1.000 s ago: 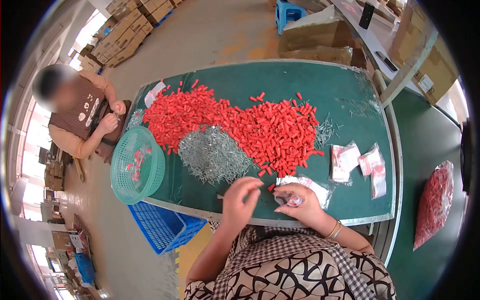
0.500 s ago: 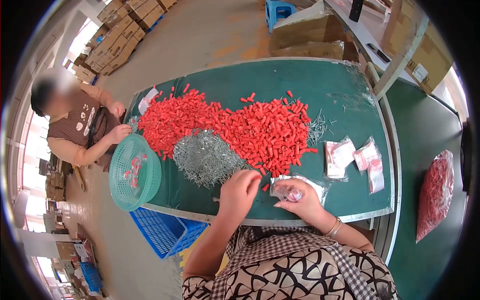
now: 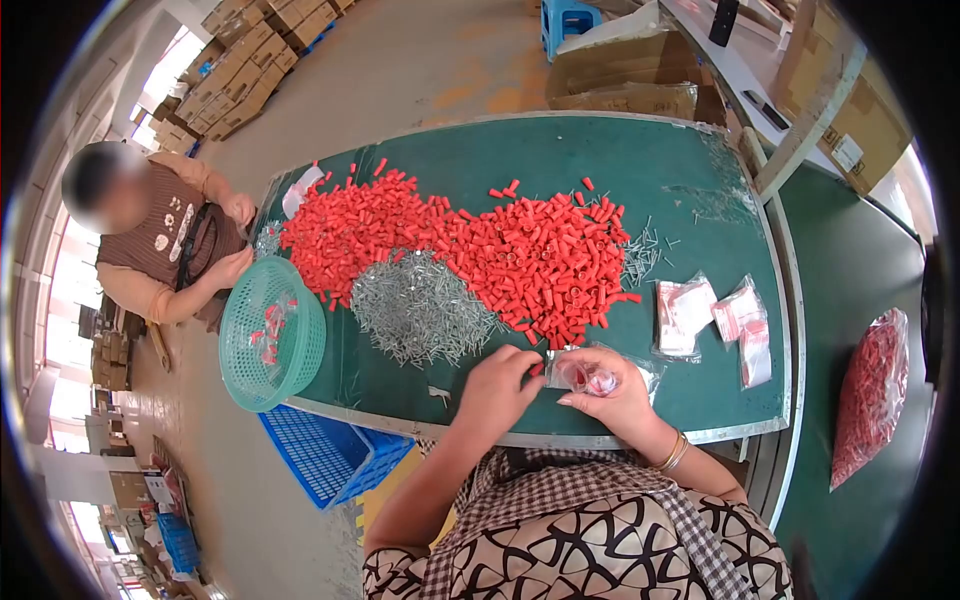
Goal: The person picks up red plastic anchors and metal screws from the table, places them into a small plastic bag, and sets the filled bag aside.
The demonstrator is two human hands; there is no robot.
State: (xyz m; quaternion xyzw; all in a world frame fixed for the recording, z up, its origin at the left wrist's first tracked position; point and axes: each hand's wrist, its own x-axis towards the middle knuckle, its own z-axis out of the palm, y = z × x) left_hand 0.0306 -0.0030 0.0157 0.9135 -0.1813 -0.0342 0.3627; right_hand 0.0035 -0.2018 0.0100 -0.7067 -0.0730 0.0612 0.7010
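Note:
My left hand [image 3: 503, 388] is closed, with a small red cap [image 3: 537, 370] at its fingertips, just left of my right hand. My right hand [image 3: 612, 398] grips a small clear plastic bag [image 3: 577, 374] with something red and white inside. Beyond both hands lies a large pile of red caps [image 3: 545, 265]. A heap of silvery screws [image 3: 420, 310] sits left of them, in front of the caps. Under my right hand, part of another clear bag [image 3: 648, 372] rests on the green table [image 3: 640, 160].
Packs of small bags [image 3: 685, 315] lie at the right. A green basket [image 3: 232, 345] with bagged pieces stands at the left edge, near a co-worker [image 3: 165, 235]. A blue crate [image 3: 325, 460] is below. A bag of red pieces [image 3: 872, 395] lies on the right-hand surface.
My left hand has moved right and slightly down, from the edge of the screw heap towards the bag in my right hand. The view has shifted slightly.

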